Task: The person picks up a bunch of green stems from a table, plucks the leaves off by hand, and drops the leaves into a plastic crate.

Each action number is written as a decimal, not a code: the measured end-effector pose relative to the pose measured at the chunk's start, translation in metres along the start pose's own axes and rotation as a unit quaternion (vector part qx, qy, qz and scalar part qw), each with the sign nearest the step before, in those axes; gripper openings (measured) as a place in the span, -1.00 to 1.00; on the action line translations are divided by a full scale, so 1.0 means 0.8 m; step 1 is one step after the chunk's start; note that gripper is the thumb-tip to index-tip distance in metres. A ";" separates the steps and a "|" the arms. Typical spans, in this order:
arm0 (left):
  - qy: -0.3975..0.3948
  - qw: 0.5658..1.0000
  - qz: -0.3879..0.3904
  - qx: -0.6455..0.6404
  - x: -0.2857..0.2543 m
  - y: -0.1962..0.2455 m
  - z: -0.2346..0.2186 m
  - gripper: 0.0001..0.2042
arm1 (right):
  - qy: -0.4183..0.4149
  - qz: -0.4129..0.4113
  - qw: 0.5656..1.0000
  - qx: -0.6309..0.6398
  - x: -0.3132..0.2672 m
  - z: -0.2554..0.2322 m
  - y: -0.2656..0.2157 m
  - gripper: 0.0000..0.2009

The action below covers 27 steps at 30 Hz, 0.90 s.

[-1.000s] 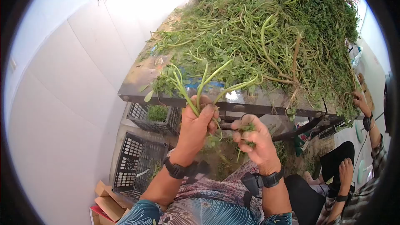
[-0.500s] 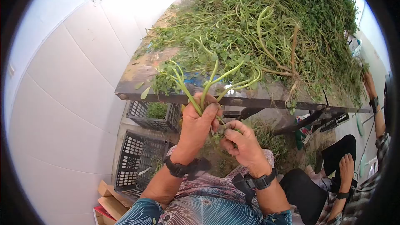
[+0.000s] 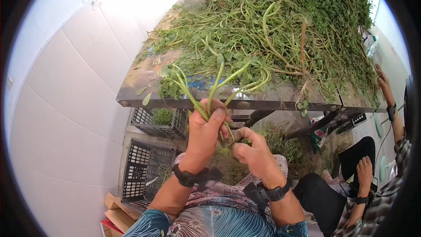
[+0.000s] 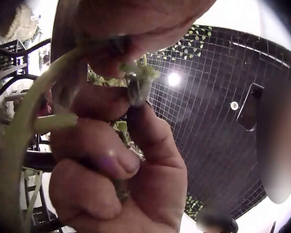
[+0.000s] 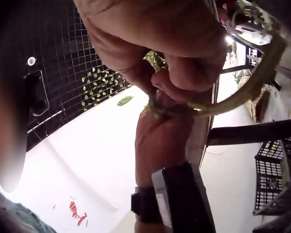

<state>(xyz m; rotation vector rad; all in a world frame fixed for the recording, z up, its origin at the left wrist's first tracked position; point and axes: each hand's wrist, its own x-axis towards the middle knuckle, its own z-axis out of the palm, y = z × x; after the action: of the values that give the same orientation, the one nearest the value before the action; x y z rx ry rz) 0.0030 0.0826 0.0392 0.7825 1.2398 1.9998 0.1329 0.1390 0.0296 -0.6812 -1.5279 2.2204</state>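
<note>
In the head view my left hand (image 3: 202,134) grips a small bunch of purslane stems (image 3: 215,88), thick and pale green, fanning up in front of the table. Just below and to the right, my right hand (image 3: 259,158) pinches the lower end of a stem from that bunch, its fingertips close to the left fingers. The left wrist view shows a small green leafy bit (image 4: 141,80) between the fingertips. A thick curved stem (image 5: 242,102) runs from between the two hands in the right wrist view.
A large heap of purslane (image 3: 280,26) covers the table (image 3: 184,98). Black plastic crates (image 3: 144,166) stand at lower left, beside cardboard (image 3: 120,213). More greens (image 3: 280,147) lie on the floor under the table. At the right, another person's hand (image 3: 384,85) is near the heap.
My right hand has moved left and in to the stems, from apart with curled fingers around greenery to pinching below my left hand. My left hand keeps holding the bunch.
</note>
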 end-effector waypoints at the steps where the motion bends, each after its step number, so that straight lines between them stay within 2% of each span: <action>1: 0.004 1.000 -0.001 -0.001 0.002 0.001 0.000 -0.89 | -0.003 0.028 0.999 0.027 -0.004 0.002 -0.004 -0.90; 4: 0.007 1.000 -0.004 0.001 0.003 0.003 0.000 -0.88 | -0.008 0.045 0.992 0.119 -0.005 0.000 -0.001 -0.86; 7: -0.008 1.000 0.001 0.016 0.003 -0.002 -0.001 -0.88 | 0.010 0.023 0.987 0.161 -0.001 0.003 -0.011 -0.86; 10: -0.021 0.999 0.014 0.036 0.000 -0.003 -0.002 -0.89 | 0.008 0.030 0.987 0.160 0.004 0.008 -0.017 -0.76; 13: -0.018 0.999 0.018 0.024 -0.001 -0.001 -0.003 -0.91 | 0.001 0.010 0.999 0.044 0.014 0.004 -0.003 -0.77; 16: -0.016 1.000 0.021 0.015 0.000 0.001 -0.008 -0.91 | -0.009 -0.032 0.998 -0.049 0.013 0.002 0.007 -0.86; 19: -0.010 0.999 0.025 0.026 0.000 -0.002 -0.007 -0.91 | 0.027 0.003 0.999 0.024 0.005 0.011 0.003 -0.88; 22: -0.003 0.999 0.027 0.038 0.001 -0.004 -0.004 -0.92 | 0.050 -0.006 0.999 0.012 0.008 0.014 0.002 -0.89; 25: -0.006 0.999 0.019 0.046 -0.001 -0.002 -0.004 -0.91 | 0.093 -0.056 0.988 -0.109 0.017 0.007 0.018 -0.74; 27: -0.014 0.999 0.022 0.033 0.000 -0.004 -0.006 -0.91 | 0.103 -0.054 0.988 -0.100 0.014 0.006 0.019 -0.75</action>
<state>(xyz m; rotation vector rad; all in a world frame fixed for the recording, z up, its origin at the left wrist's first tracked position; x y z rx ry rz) 0.0000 0.0809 0.0346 0.8741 1.2884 1.9844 0.1210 0.1364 0.0151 -0.8371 -1.6527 1.8701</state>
